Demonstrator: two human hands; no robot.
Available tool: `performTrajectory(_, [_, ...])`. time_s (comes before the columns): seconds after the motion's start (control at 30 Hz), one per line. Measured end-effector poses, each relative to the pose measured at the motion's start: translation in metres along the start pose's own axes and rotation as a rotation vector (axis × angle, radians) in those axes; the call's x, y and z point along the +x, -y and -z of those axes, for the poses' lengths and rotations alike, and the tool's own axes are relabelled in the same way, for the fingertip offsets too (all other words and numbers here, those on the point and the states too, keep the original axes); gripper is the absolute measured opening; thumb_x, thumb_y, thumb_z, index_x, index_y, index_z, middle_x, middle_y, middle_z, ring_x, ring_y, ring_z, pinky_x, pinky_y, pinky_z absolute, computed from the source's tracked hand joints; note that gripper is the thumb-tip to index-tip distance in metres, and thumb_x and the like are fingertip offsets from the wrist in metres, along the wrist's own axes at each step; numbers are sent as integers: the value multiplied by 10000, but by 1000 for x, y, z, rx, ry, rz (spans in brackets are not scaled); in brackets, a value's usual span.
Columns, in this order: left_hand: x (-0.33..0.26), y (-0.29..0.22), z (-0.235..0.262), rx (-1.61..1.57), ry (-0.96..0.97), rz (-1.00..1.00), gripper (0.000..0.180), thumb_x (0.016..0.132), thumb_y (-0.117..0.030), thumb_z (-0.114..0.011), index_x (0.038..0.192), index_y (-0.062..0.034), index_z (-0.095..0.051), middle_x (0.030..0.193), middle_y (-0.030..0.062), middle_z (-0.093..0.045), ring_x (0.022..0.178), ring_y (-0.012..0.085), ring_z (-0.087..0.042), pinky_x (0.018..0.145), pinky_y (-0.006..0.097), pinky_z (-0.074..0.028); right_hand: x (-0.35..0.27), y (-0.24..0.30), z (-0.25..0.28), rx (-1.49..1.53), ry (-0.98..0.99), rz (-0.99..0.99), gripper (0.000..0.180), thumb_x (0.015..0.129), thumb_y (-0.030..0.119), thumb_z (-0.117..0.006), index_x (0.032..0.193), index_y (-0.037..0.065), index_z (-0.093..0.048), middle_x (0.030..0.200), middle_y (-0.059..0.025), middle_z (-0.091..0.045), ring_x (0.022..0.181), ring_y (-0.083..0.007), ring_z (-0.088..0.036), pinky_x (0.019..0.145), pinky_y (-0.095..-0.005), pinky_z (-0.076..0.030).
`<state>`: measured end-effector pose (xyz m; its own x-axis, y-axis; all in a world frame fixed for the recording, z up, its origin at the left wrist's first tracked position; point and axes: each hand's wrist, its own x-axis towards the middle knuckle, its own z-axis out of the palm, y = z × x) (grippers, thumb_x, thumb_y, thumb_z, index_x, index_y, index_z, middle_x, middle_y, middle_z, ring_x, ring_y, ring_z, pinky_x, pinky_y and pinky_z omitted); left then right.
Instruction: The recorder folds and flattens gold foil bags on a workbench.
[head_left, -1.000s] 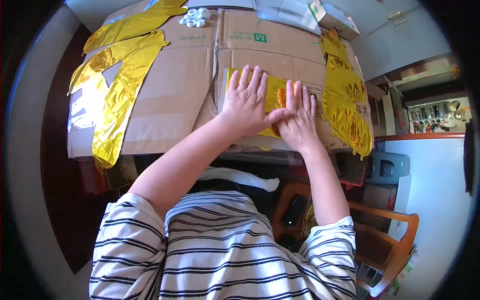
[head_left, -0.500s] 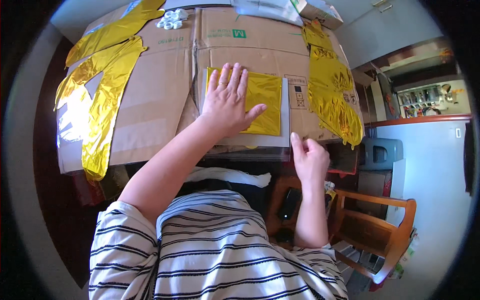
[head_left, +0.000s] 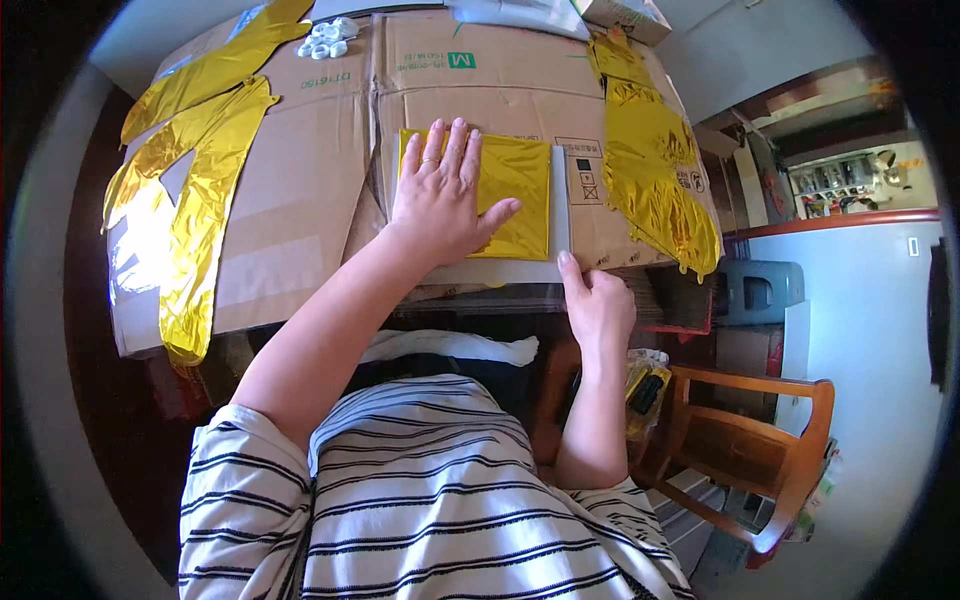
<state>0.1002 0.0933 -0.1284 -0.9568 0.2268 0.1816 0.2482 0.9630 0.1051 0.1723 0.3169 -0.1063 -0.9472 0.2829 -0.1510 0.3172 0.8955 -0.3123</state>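
A folded gold foil sheet (head_left: 515, 190) in a clear wrapper lies on flattened brown cardboard (head_left: 300, 190) that covers the table. My left hand (head_left: 440, 195) rests flat on the sheet's left half, fingers spread and pointing away from me. My right hand (head_left: 598, 300) is at the near right corner of the wrapper, by the cardboard's front edge. Its fingers are curled and its thumb tip touches the wrapper's pale edge strip (head_left: 560, 205); whether it pinches the strip I cannot tell.
Flat gold foil balloons lie at the left (head_left: 190, 200) and right (head_left: 655, 165) of the cardboard. Small white pieces (head_left: 328, 36) sit at the far edge, a box (head_left: 625, 12) at the far right. A wooden chair (head_left: 745, 440) stands at my right, by a white wall.
My right hand left the gold sheet, dropped below the table edge, then came up to the wrapper's near right corner. My left hand stayed flat on the sheet.
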Motion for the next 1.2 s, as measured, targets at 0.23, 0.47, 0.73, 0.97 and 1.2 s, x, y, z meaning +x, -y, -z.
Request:
performTrajectory(0.23, [0, 0, 5, -13, 21, 0, 951, 974, -720, -287, 1576, 16, -257, 1646, 200, -253, 1548, 366, -157, 1249, 512, -82, -1, -15, -14, 958, 217, -164, 389, 936, 386, -716, 905, -1, -715, 703, -96, -707, 528, -122, -628, 494, -246, -482])
performTrajectory(0.47, [1, -1, 4, 5, 29, -2, 953, 975, -720, -282, 1580, 15, -241, 1646, 199, -251, 1548, 368, -151, 1251, 507, -83, -6, -18, -14, 1109, 209, -177, 314, 945, 341, -714, 938, 27, -701, 753, -100, -725, 558, -111, -645, 516, -219, -481])
performTrajectory(0.73, [0, 0, 1, -3, -32, -11, 942, 979, -723, -304, 1554, 24, -305, 1633, 215, -270, 1536, 377, -189, 1244, 506, -109, -5, -25, -4, 1126, 185, -185, 302, 955, 290, -705, 956, -12, -696, 768, -105, -723, 576, -142, -663, 533, -244, -517])
performTrajectory(0.97, [0, 0, 3, -10, -9, -3, 943, 978, -725, -301, 1559, 18, -300, 1641, 215, -253, 1539, 375, -179, 1247, 504, -96, -3, -39, 6, 1192, 139, -168, 242, 952, 253, -709, 1022, 23, -677, 846, -64, -724, 601, -145, -694, 500, -222, -500])
performTrajectory(1.2, [1, -1, 2, -31, 5, -4, 954, 969, -719, -316, 1570, 20, -267, 1642, 204, -256, 1541, 381, -167, 1248, 510, -97, -3, -53, 27, 1131, 169, -133, 240, 943, 230, -706, 1078, 34, -678, 860, -59, -728, 595, -128, -681, 510, -212, -503])
